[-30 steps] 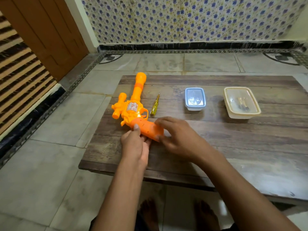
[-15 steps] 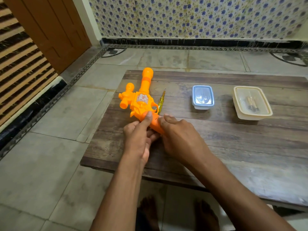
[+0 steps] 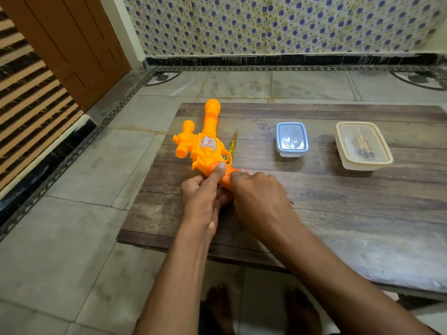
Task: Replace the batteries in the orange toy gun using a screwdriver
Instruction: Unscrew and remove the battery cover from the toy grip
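The orange toy gun (image 3: pixel 205 143) lies on the low wooden table (image 3: pixel 338 213), barrel pointing away from me. My left hand (image 3: pixel 203 199) grips its handle from the left, thumb pressed on the body just above the grip. My right hand (image 3: pixel 258 197) holds the handle from the right, fingers curled over it and hiding most of it. A yellow screwdriver (image 3: pixel 232 145) rests on the table just right of the gun, partly behind it, tip pointing away.
A small clear box with a blue lid (image 3: pixel 292 139) stands mid-table. A cream-lidded box (image 3: pixel 362 145) holding dark cylindrical items is further right. The table's left edge is close to the gun. Tiled floor surrounds the table; my bare feet (image 3: pixel 261 308) are below its near edge.
The gun's handle has swung from pointing right to pointing toward me, and both hands have closed more tightly round it. The light seen near the trigger earlier is gone.
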The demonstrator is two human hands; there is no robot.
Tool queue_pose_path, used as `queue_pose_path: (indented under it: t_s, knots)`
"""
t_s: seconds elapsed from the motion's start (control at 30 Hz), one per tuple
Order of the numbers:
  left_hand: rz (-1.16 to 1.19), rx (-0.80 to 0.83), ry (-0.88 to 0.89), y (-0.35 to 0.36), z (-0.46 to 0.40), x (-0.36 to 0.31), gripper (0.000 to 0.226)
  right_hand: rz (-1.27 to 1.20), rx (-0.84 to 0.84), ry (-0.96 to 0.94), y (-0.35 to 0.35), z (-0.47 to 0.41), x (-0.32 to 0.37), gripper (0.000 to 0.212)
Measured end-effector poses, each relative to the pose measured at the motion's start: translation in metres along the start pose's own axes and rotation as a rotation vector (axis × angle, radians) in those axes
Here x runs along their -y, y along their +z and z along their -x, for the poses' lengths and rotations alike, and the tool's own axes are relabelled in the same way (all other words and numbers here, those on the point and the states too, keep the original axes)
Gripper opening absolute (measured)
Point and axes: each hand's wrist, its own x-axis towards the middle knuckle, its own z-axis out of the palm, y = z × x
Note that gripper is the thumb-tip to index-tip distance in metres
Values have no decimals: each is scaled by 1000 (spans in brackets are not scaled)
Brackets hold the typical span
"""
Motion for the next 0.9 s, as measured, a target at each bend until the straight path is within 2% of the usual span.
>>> queue_pose_path:
  t_s: [0.23, 0.37, 0.43, 0.6, 0.7, 0.77, 0.9]
  knots:
    - [33, 32, -5, -1, 0, -3, 14, 3, -31, -32, -6, 5, -3, 24]
    - [51, -8, -33, -2, -3, -3, 12, -48, -155, -117, -1, 9, -6, 22]
    - [49, -18, -34, -3, -4, -3, 10, -84, -242, -120, 4, 9, -11, 29]
    - [28, -5, -56, -4, -5, 0, 12, -491, -434, 3, 2, 12, -32, 17]
    - [75, -13, -75, -5, -7, 1, 10, -553, -506, 132, -4, 15, -53, 14]
    - [90, -24, -80, -5, -9, 1, 8, -480, -493, 210, -2, 16, -70, 16]
    - [92, -41, -88, -5, -11, 2, 7, -327, -356, 278, 4, 19, -97, 14]
